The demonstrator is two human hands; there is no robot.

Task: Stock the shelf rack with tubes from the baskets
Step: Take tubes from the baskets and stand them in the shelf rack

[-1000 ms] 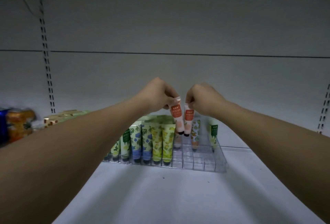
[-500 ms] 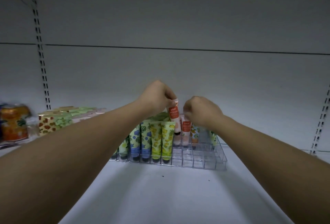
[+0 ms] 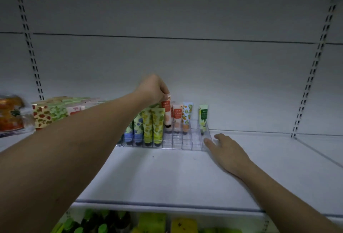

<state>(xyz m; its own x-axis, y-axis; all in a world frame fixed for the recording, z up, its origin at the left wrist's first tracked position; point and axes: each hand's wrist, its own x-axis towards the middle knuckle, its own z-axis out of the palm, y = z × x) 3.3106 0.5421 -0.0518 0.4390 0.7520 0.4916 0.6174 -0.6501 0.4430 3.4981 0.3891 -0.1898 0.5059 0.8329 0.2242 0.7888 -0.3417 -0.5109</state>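
A clear acrylic rack (image 3: 187, 142) with compartments stands on the white shelf (image 3: 167, 177). Several tubes stand in it: blue, yellow-green, peach, orange-patterned and one green tube (image 3: 203, 116) at the right. My left hand (image 3: 154, 88) pinches the top of a peach tube with a red label (image 3: 166, 114), upright over a rack slot. A second peach tube (image 3: 177, 119) stands in the rack beside it. My right hand (image 3: 225, 151) lies flat on the shelf, fingertips touching the rack's right front corner, holding nothing.
Patterned boxes (image 3: 53, 113) and an orange packet (image 3: 10, 114) sit at the left of the shelf. Slotted uprights (image 3: 311, 76) run up the back wall. Below the shelf edge lie green and yellow goods (image 3: 152, 222).
My right hand let go of its peach tube in the rack and dropped to the shelf beside the rack's right corner. My left hand lowered its tube toward the rack.
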